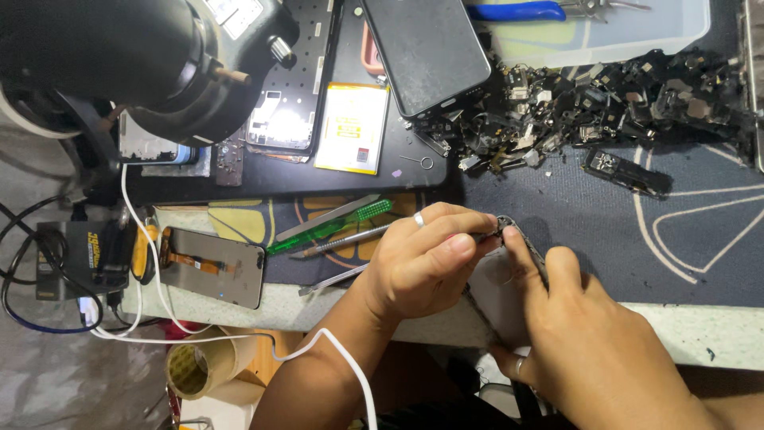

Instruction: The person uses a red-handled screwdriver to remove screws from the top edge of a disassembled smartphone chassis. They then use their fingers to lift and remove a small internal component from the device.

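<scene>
Left hand point(434, 259) pinches a thin tool against the top edge of a phone frame point(521, 239); right hand point(593, 342) clasps that frame, tilted over the worktop point(700, 330) edge. Behind: a clear tray point(621, 36) holding blue-handled pliers point(517, 10), beside a heap of small parts point(605, 99). A green screwdriver point(330, 227) lies just left.
</scene>
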